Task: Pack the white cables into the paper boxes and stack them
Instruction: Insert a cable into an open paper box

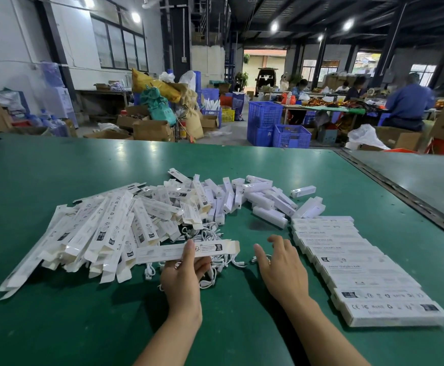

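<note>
Warehouse, green table (57, 326), paper boxes (104, 231) piled left, blue crates (264, 114) behind

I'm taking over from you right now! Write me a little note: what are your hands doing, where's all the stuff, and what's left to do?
Left hand holds one long paper box, its right end open.
Right hand is open, holding nothing, by the white cables tangled mid-table.
The heap of empty flat boxes lies on the left.
Done: the row of closed boxes overlaps along the right, apparently packed.
Left: put a cable in the held box, close it, add it to the row, then work through the heap.
</note>
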The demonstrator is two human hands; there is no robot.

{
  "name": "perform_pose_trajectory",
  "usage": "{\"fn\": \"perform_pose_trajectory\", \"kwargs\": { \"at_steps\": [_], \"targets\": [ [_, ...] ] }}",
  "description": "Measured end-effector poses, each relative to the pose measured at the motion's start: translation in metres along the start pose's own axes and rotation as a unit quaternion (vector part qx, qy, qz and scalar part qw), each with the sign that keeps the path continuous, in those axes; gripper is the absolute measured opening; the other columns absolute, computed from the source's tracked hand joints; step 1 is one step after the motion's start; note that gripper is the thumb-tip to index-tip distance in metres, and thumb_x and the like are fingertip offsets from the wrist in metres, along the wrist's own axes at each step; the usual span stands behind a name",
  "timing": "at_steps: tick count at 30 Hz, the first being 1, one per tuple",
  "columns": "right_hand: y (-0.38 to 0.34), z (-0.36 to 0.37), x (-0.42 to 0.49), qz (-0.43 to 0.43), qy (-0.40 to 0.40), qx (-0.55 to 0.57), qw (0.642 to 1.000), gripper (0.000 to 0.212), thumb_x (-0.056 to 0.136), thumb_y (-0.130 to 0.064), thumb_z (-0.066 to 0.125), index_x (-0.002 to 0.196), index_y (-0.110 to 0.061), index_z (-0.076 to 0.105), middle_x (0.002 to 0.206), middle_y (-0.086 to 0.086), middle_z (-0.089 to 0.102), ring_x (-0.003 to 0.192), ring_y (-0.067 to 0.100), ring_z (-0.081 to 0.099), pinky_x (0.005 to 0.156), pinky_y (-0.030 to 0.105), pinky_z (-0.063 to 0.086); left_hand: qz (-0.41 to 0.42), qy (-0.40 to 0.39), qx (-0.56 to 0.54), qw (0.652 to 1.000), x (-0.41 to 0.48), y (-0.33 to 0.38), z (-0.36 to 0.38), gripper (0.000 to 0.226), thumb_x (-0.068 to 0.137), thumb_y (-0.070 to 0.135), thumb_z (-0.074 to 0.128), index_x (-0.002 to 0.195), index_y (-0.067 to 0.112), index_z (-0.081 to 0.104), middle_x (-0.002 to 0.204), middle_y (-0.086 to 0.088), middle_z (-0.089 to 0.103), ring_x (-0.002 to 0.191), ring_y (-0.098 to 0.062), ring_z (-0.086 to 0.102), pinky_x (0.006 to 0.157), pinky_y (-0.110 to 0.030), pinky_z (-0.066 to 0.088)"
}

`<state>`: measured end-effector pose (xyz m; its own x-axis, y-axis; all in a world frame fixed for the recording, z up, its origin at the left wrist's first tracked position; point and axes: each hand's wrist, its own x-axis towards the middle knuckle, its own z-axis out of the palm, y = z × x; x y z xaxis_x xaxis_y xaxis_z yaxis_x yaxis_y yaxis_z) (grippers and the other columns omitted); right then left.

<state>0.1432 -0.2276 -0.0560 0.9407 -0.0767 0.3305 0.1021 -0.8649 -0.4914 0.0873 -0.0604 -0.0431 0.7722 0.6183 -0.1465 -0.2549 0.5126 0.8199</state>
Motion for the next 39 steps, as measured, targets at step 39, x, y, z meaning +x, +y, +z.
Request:
{"fn": "perform_pose_trajectory", "kwargs": {
  "at_steps": [39],
  "targets": [
    [-0.012, -0.019, -0.023, -0.134, -0.069, 0.266, 0.952, 0.032, 0.094, -0.009, 0.063, 0.123, -0.021, 0.067, 0.108, -0.017, 0.067, 0.098, -0.010, 0.060, 0.083, 0.006, 0.042, 0.054, -0.017, 0.087, 0.995, 0.003, -0.001, -0.002, 0.021, 0.093, 0.020, 0.068, 0.098, 0.000, 0.067, 0.079, -0.011, 0.072, 0.067, -0.018, 0.072, 0.056, -0.020, 0.056]
  ]
}}
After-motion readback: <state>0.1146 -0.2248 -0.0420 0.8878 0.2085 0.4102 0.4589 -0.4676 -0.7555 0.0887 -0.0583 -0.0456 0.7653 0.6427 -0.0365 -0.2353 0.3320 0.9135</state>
